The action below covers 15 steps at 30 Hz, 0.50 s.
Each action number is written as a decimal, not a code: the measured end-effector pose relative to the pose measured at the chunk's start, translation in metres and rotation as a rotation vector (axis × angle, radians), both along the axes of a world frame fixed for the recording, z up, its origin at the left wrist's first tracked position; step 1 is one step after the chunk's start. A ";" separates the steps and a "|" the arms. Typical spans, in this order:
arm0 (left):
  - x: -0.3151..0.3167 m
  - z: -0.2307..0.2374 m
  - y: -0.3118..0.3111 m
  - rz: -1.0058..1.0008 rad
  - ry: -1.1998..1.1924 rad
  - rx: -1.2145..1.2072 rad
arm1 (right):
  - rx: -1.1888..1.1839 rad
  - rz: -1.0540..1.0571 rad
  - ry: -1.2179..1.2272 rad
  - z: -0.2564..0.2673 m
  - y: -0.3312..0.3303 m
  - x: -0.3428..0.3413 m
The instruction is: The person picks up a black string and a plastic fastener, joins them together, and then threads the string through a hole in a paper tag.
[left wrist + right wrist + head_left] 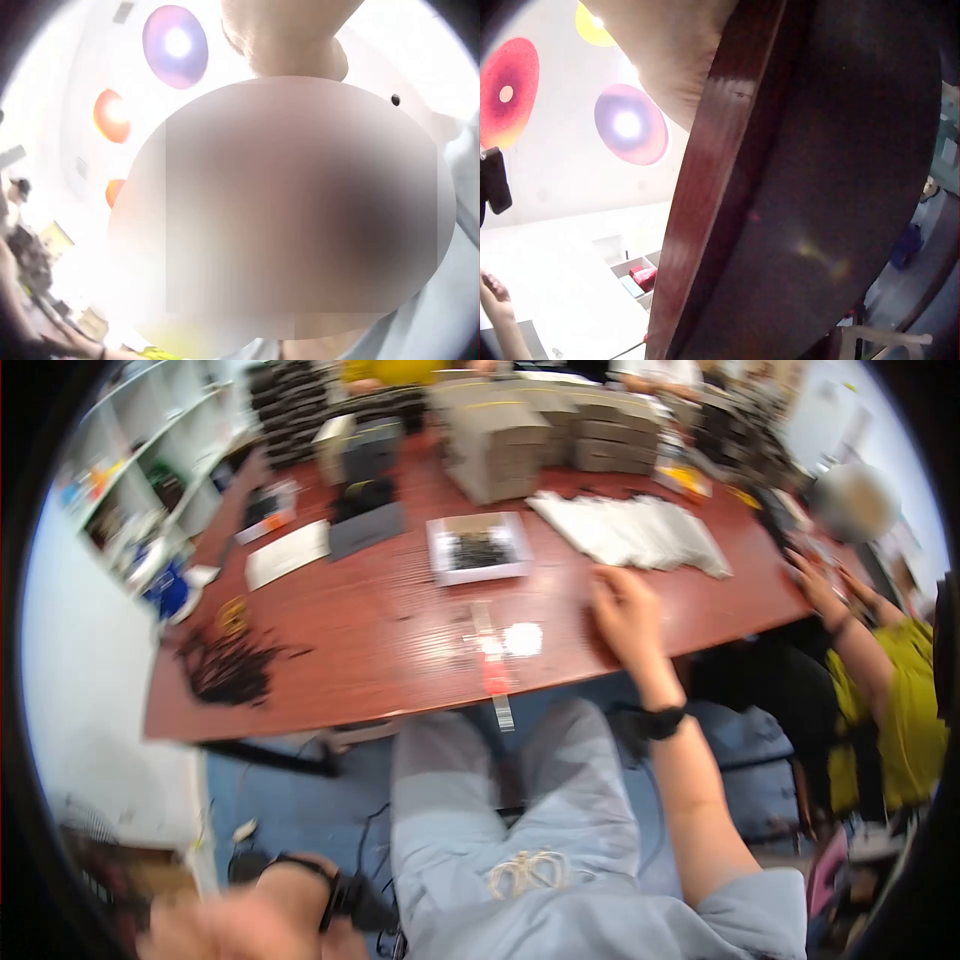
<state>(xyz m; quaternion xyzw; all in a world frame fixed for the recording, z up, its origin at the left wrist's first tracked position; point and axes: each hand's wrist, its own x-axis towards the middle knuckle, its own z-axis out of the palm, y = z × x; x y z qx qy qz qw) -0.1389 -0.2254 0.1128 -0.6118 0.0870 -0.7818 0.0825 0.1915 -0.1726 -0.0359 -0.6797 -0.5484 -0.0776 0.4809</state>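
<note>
My right hand (pixel 630 615) rests on the red-brown table (pixel 380 650) near its front edge, fingers loosely bent, with nothing visible in them. Just beyond it lies a row of white pieces (pixel 640 532). The right wrist view shows part of this hand (pixel 679 56) against the table edge (pixel 705 180). Low at the left of the head view, my left hand (pixel 235 928) is blurred and off the table; its fingers cannot be made out. Part of that hand (pixel 289 37) appears at the top of the left wrist view. An open white box (pixel 480 550) holds small dark pieces.
A strip with a red part (pixel 495 672) overhangs the front edge. Dark cords (pixel 225 668) lie left, below a yellow coil (pixel 232 618). White paper (pixel 288 555) and a dark sheet (pixel 366 530) lie farther back. Grey boxes (pixel 495 445) stand behind. A person in yellow-green (pixel 900 690) sits right.
</note>
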 end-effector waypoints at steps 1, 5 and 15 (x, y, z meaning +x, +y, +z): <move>-0.012 -0.015 0.014 0.205 0.061 -0.103 | 0.009 0.004 -0.042 -0.003 0.001 0.002; -0.047 -0.047 0.093 0.640 0.312 -0.518 | 0.021 0.090 0.018 0.000 0.001 -0.002; -0.134 -0.101 0.227 1.033 0.888 -0.936 | 0.016 0.105 0.008 -0.003 0.001 0.003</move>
